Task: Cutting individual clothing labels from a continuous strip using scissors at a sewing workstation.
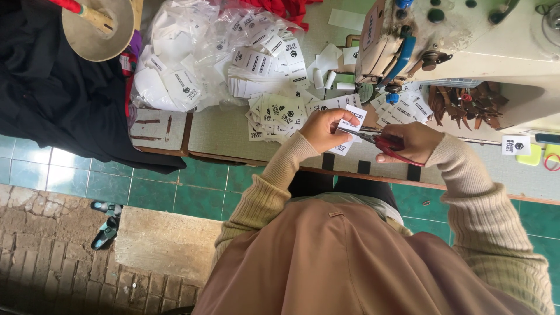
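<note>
- The left hand [319,129] is pinching a strip of small white fabric labels [349,125], fingers curled around it just above the front edge of the surface [221,137]. The strip looks thin and floppy, with dark print on it, and one label hangs down below the fingers.
- The right hand [411,143] is wrapped around a pair of scissors [382,143] with red handles; the slim metal blades point left and meet the strip right by the left fingertips.
- Both sleeves are a chunky ribbed knit in beige, and the lap below is covered in smooth brownish cloth.
- Loads of cut labels [277,114] lie scattered on the surface just behind the hands, little flat rectangles, some white and some pale green.
- Further back sits a crinkly clear plastic bag [175,58] stuffed with more of them.
- A cream sewing machine [466,41] with scuffed paint stands at the right, blue knobs on its face.
- Dark cloth [58,99] is heaped over the left end of the surface.
- The floor [76,175] is glossy green tile, then rough brick paving with a sandal [106,230] on it.
</note>
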